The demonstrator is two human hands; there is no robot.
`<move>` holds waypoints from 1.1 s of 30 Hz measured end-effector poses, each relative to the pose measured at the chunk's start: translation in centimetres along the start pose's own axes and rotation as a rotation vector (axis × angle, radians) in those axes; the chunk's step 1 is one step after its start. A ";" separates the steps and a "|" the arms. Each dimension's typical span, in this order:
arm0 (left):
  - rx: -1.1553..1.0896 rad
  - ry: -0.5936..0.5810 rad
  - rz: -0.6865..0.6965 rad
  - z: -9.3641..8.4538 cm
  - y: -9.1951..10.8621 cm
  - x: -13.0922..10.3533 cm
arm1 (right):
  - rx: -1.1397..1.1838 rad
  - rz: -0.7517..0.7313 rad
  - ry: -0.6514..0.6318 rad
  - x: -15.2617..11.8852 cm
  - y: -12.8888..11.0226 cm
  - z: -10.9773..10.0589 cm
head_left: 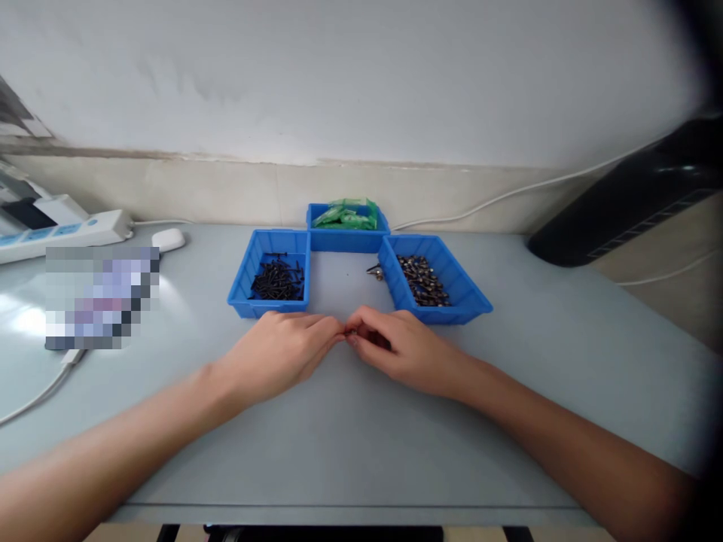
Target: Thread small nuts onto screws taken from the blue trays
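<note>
My left hand and my right hand meet fingertip to fingertip above the table, just in front of the bins. Both are closed in a pinch around something small and dark, mostly hidden by the fingers. Beyond my left hand stands a blue bin holding many black screws. Past my right hand, another blue bin contains shiny metal fittings. Between these two bins, a few small metal pieces lie on the table against the right bin.
A third blue bin with green plastic packets stands at the back. To the left are a power strip, a white case and a pixelated device on a cable. A black cylindrical object stands at right.
</note>
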State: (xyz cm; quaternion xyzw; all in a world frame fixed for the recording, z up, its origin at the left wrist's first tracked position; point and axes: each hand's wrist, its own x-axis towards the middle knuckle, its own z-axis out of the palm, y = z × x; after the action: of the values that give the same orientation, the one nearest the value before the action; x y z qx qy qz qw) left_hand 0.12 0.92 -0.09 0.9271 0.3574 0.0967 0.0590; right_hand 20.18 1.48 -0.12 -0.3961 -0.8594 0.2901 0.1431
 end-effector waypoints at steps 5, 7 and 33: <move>-0.005 -0.014 0.005 0.1 -0.1 -0.1 | -0.131 -0.064 0.056 -0.1 0.1 0.1; -0.017 -0.012 -0.018 0.1 -0.1 -0.1 | -0.141 -0.069 0.069 -0.2 0.2 0.1; -0.225 -0.054 -0.152 0.0 0.4 0.3 | -0.264 -0.099 0.090 -0.1 0.7 0.2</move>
State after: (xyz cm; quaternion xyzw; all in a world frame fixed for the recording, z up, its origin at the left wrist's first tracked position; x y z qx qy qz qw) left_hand 0.58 0.77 0.04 0.8870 0.4119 0.1066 0.1794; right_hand 20.51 1.68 -0.70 -0.3810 -0.9013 0.1491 0.1425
